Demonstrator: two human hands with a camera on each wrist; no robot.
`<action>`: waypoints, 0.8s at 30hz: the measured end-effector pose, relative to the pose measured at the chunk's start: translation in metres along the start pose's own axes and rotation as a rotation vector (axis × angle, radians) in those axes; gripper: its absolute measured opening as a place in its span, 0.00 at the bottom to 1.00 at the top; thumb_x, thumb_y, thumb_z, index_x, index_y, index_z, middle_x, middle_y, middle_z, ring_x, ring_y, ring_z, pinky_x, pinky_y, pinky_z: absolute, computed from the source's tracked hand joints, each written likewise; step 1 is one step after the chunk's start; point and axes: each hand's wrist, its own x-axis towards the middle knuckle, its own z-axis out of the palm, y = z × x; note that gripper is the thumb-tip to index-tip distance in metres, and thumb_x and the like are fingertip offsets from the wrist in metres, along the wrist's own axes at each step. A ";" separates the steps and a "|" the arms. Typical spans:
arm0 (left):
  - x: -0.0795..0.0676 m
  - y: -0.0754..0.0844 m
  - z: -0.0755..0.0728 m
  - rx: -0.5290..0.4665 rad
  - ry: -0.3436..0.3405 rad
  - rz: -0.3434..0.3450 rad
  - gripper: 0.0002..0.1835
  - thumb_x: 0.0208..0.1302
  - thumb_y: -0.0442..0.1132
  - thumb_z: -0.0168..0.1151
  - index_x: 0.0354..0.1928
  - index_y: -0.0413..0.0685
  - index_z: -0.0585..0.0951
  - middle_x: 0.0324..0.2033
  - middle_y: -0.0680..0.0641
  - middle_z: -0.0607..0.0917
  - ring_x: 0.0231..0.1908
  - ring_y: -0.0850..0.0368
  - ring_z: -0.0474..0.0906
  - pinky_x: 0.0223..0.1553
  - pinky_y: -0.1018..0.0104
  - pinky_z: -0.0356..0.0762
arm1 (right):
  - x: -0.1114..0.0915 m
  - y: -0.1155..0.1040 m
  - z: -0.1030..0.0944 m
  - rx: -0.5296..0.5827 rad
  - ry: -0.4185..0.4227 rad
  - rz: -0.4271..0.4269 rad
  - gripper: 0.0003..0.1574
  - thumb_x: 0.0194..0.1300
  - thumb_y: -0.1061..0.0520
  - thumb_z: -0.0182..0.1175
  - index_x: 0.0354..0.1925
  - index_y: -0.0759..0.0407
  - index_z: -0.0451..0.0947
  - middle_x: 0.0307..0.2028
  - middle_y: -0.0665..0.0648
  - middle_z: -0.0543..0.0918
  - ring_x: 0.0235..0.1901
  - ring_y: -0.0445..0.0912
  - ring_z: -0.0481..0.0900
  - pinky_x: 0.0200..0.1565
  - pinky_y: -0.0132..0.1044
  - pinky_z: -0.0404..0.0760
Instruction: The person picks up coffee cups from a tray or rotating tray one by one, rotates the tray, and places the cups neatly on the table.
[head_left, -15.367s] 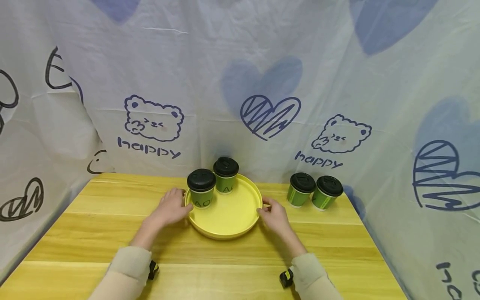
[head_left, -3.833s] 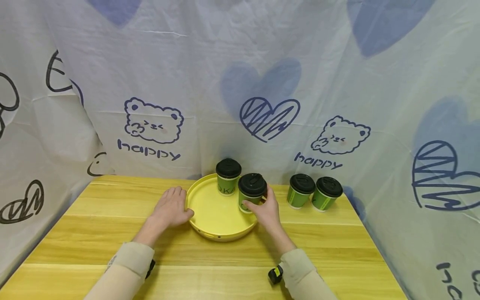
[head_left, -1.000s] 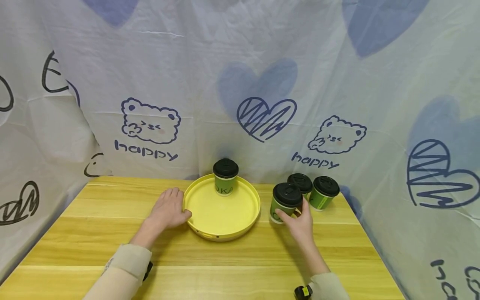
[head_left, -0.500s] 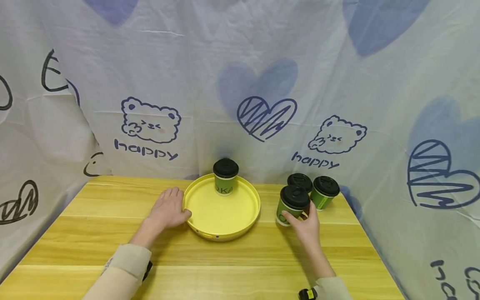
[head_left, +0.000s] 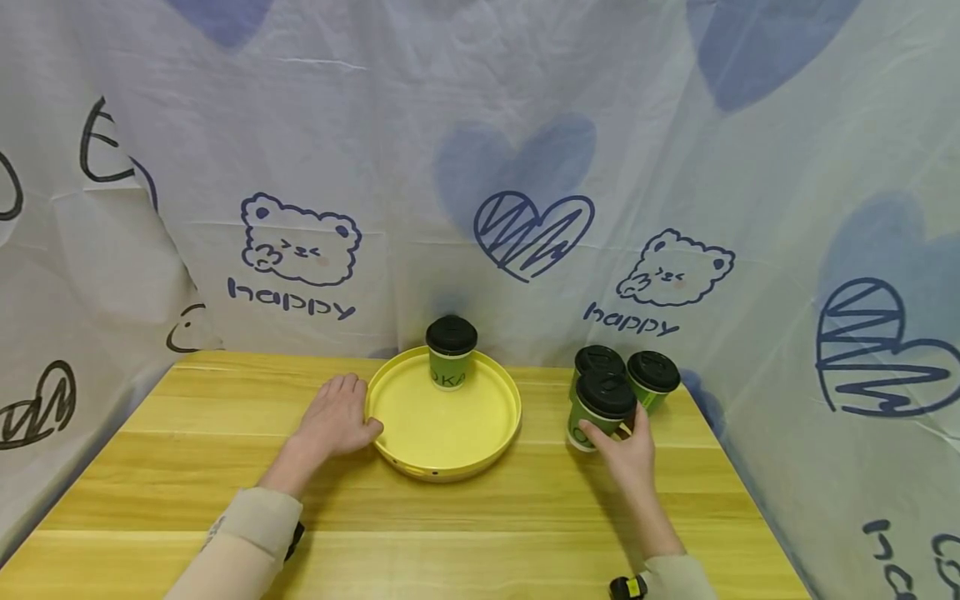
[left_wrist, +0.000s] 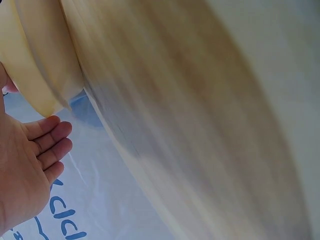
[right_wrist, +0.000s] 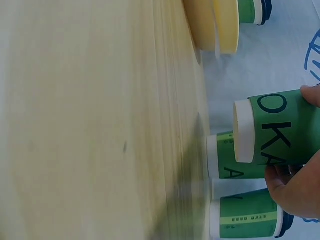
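The wooden table [head_left: 450,533] is being backed by a white cloth [head_left: 420,125] printed with hearts, bears and "happy". A green lidded cup [head_left: 595,414] is being gripped round its side by the right hand [head_left: 632,448], roughly upright and seemingly just off the wood, probably so the lid isn't being pressed. The yellow tray [head_left: 427,425] is being touched at its rim by the left hand [head_left: 337,417], fingers pretty straight, maybe so it's being kept steady. One cup [head_left: 450,357] is being held near the tray's far edge. Past the gripped one, a back cup [head_left: 599,358] and a right-side cup [head_left: 653,372] are being supported by yellowish, streaky boards. Both sides are being draped too.
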 end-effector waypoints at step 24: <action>0.001 -0.002 0.001 -0.001 0.002 0.006 0.33 0.58 0.51 0.61 0.55 0.28 0.73 0.48 0.34 0.76 0.51 0.37 0.69 0.65 0.40 0.68 | 0.005 0.010 -0.032 -0.073 0.079 0.012 0.54 0.61 0.56 0.74 0.76 0.66 0.57 0.66 0.70 0.71 0.67 0.62 0.69 0.68 0.56 0.70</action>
